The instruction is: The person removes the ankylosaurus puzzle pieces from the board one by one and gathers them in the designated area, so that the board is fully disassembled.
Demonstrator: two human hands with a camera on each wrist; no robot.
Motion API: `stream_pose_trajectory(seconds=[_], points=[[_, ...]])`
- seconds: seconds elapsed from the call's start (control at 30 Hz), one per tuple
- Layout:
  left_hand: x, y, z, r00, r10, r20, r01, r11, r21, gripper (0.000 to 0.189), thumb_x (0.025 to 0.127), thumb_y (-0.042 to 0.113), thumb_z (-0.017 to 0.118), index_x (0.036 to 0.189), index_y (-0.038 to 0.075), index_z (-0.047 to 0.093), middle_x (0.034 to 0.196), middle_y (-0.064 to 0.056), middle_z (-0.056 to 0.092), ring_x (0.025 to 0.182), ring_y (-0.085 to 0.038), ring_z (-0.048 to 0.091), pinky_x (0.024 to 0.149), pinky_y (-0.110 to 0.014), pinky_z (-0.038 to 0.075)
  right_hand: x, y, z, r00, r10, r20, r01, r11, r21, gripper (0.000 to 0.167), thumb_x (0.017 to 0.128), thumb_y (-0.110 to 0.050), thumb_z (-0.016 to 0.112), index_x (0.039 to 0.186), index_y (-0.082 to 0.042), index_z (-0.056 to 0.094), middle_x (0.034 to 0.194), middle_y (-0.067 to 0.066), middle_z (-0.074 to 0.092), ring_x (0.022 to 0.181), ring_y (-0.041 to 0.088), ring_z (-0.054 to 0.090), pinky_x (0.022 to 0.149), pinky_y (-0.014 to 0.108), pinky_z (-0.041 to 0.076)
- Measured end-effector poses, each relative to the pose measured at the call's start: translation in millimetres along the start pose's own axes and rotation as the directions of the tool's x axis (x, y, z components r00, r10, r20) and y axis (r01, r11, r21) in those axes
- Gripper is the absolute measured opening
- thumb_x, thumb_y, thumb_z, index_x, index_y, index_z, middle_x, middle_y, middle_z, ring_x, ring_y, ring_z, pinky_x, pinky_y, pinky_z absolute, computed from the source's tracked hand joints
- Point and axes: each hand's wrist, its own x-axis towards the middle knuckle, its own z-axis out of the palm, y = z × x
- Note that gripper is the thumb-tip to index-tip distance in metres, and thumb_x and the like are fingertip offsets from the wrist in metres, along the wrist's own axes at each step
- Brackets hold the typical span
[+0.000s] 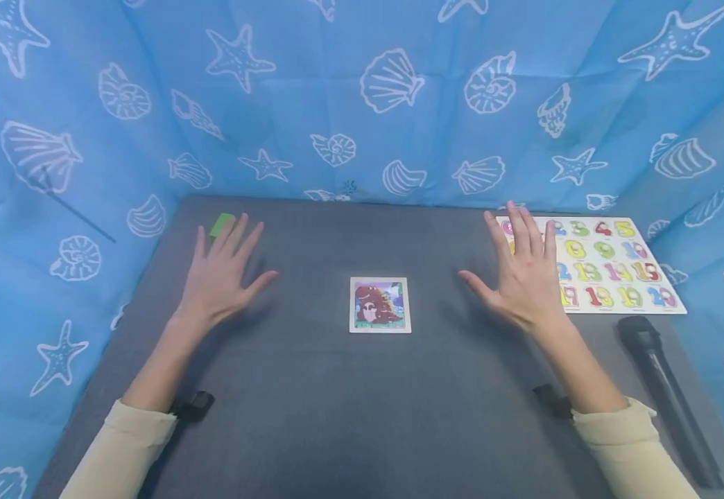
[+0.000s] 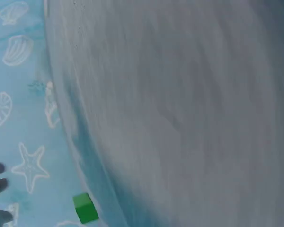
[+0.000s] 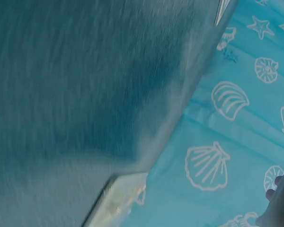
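My left hand [image 1: 218, 281] is held over the left part of the dark grey table [image 1: 337, 402], fingers spread and holding nothing. Just past its fingertips lies a green block [image 1: 221, 224], partly covered by them in the head view; the left wrist view shows the block [image 2: 85, 208] whole. My right hand [image 1: 529, 281], also spread with nothing in it, overlaps the left side of a white number board [image 1: 655, 277] with colourful digits up to 20. Between the hands lies a small square picture puzzle [image 1: 380, 305] with a brown dinosaur in a pale frame.
A long black microphone-shaped thing [image 1: 670, 398] lies along the right side of the table, below the number board. Blue cloth [image 1: 337, 90] printed with white shells and starfish surrounds the table at the back and sides. Each wrist carries a black strap camera.
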Motion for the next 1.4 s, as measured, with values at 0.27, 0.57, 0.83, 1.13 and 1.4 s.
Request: stream_pose_trajectory(seconds=[0.27, 0.57, 0.83, 1.13, 1.4], points=[[-3.5, 31.1, 2.3, 0.99, -0.022, 0.139, 0.04, 0.99, -0.133, 0.077, 0.106, 0.052, 0.063, 0.168, 0.012, 0.041, 0.173, -0.02, 0.041, 0.159, -0.045, 0.041, 0.131, -0.075, 0.025, -1.9, -20.0, 18.4, 0.999, -0.039, 0.003, 0.038, 0.989, 0.143, 0.092, 0.102, -0.079, 0.037, 0.166, -0.014, 0.04, 0.17, 0.021, 0.042, 0.152, 0.048, 0.04, 0.12, 0.072, 0.033], [-5.8, 77.6, 12.7, 0.956, 0.023, 0.293, 0.065, 0.956, -0.286, 0.063, 0.108, 0.041, 0.064, 0.163, 0.013, 0.049, 0.17, -0.015, 0.049, 0.157, -0.041, 0.047, 0.127, -0.066, 0.04, -3.1, -47.6, 30.3, 0.999, -0.039, 0.008, 0.033, 0.924, 0.381, 0.071, 0.092, -0.034, 0.078, 0.152, -0.004, 0.055, 0.149, 0.022, 0.059, 0.135, 0.043, 0.056, 0.11, 0.063, 0.046], [-11.9, 108.3, 24.7, 0.891, 0.118, 0.438, 0.069, 0.92, -0.387, 0.06, 0.108, 0.04, 0.065, 0.161, 0.014, 0.053, 0.166, -0.012, 0.052, 0.156, -0.036, 0.048, 0.126, -0.062, 0.043, 6.2, -78.1, 41.9, 0.969, -0.014, 0.246, -0.153, 0.747, 0.647, 0.048, 0.094, -0.008, 0.082, 0.137, 0.003, 0.064, 0.131, 0.023, 0.071, 0.116, 0.038, 0.072, 0.1, 0.054, 0.063], [-12.1, 127.9, 31.3, 0.851, 0.195, 0.488, 0.013, 0.92, -0.391, 0.064, 0.108, 0.04, 0.065, 0.164, 0.015, 0.049, 0.173, -0.012, 0.044, 0.16, -0.038, 0.041, 0.132, -0.061, 0.035, 30.7, -108.8, 60.4, 0.863, -0.079, 0.499, -0.327, 0.665, 0.672, 0.028, 0.099, -0.01, 0.076, 0.125, 0.001, 0.072, 0.118, 0.017, 0.079, 0.108, 0.031, 0.076, 0.102, 0.05, 0.064], [-12.0, 132.9, 30.1, 0.839, 0.192, 0.51, 0.004, 0.933, -0.359, 0.064, 0.108, 0.04, 0.066, 0.165, 0.017, 0.048, 0.174, -0.009, 0.043, 0.16, -0.038, 0.04, 0.132, -0.062, 0.034, 49.9, -118.7, 85.8, 0.782, -0.138, 0.608, -0.347, 0.714, 0.608, 0.028, 0.099, -0.015, 0.08, 0.123, -0.003, 0.075, 0.112, 0.013, 0.081, 0.105, 0.026, 0.078, 0.095, 0.041, 0.066]])
